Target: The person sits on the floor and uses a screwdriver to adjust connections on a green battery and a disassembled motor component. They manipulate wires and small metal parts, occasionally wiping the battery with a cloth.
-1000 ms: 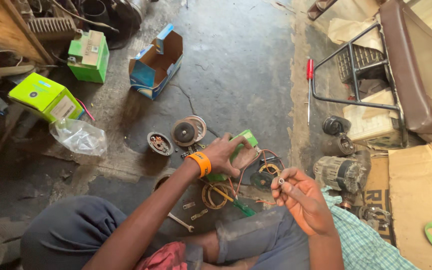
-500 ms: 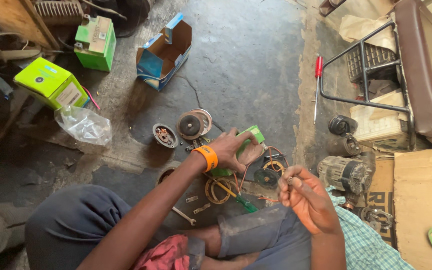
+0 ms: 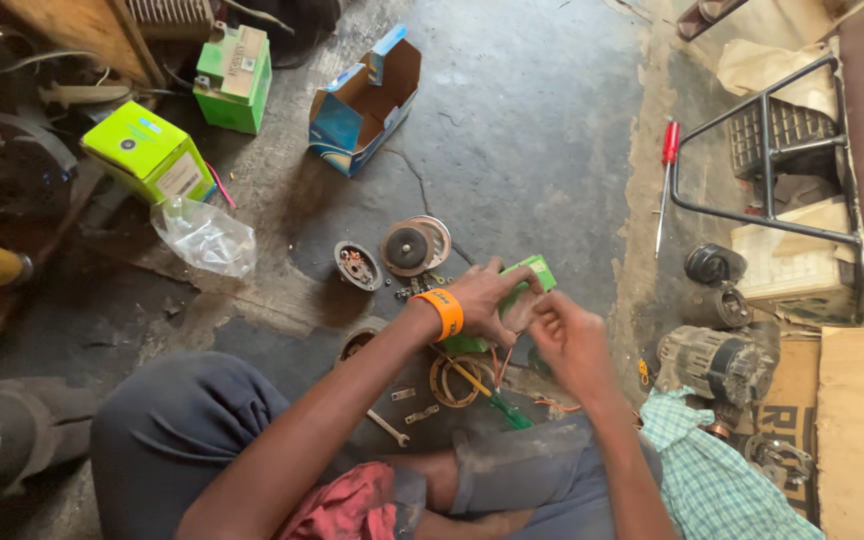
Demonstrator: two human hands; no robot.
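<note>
Green plastic shows under both hands, the left hand (image 3: 487, 300) gripping a small green box (image 3: 532, 272) low over the concrete floor (image 3: 522, 130) while the right hand (image 3: 567, 335) pinches at its near end, with a round cover (image 3: 414, 246) and copper coil (image 3: 457, 382) already lying loose, reassembly seemingly undone.

Near the frame's lower centre, the left hand (image 3: 492, 300) and right hand (image 3: 564, 340) meet with curled fingers, forearms angled inward.
</note>
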